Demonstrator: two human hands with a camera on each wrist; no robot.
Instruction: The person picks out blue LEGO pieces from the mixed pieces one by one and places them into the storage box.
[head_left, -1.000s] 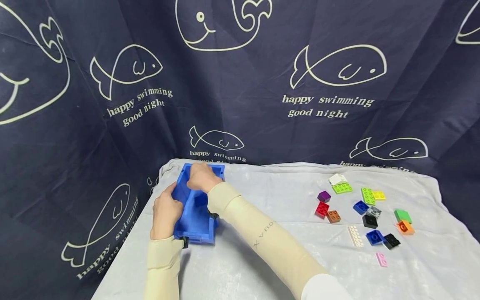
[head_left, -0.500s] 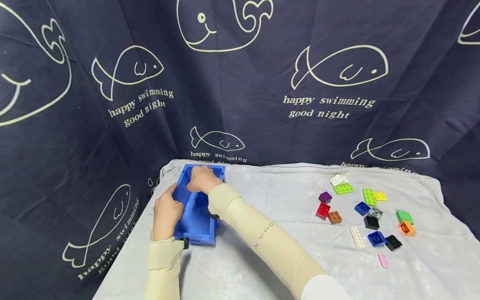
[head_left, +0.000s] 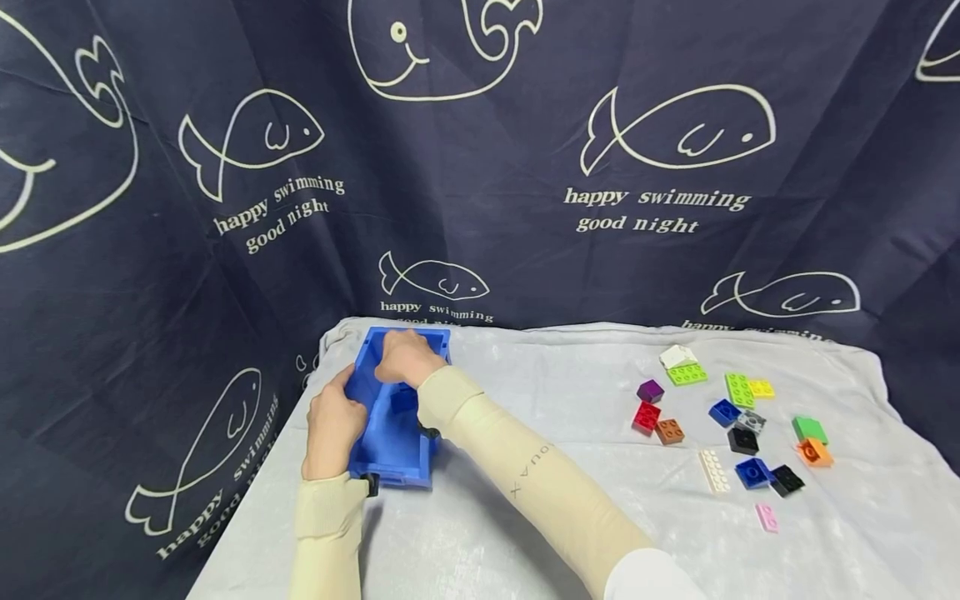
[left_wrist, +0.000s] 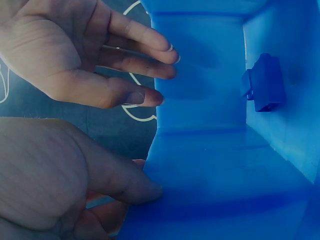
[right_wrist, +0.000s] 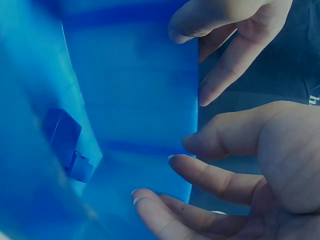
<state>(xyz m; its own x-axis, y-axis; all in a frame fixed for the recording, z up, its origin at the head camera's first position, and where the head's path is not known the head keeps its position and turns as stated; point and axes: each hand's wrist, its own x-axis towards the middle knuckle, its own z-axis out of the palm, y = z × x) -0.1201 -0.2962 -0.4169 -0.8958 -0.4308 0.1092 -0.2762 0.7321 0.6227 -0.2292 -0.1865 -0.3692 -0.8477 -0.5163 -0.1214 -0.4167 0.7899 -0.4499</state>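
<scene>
A blue plastic bin (head_left: 386, 478) stands at the left of the table. My left hand (head_left: 332, 421) grips its left wall, thumb on the inner side and fingers outside, as the left wrist view shows. Above the far part of the bin is my right hand (head_left: 405, 358). In the left wrist view this right hand (left_wrist: 95, 55) has loosely extended fingers with nothing between them, close to the rim; whether they touch it I cannot tell. Inside the bin lies a larger blue toy brick (left_wrist: 268, 82) with a small blue piece (left_wrist: 247, 84) against it.
Loose toy bricks lie scattered at the right of the table, among them a red brick (head_left: 646, 418), a purple brick (head_left: 650, 391), a white studded strip (head_left: 714, 471) and a pink brick (head_left: 767, 517). A dark fish-print curtain (head_left: 517, 275) hangs behind the white-covered table (head_left: 540, 375).
</scene>
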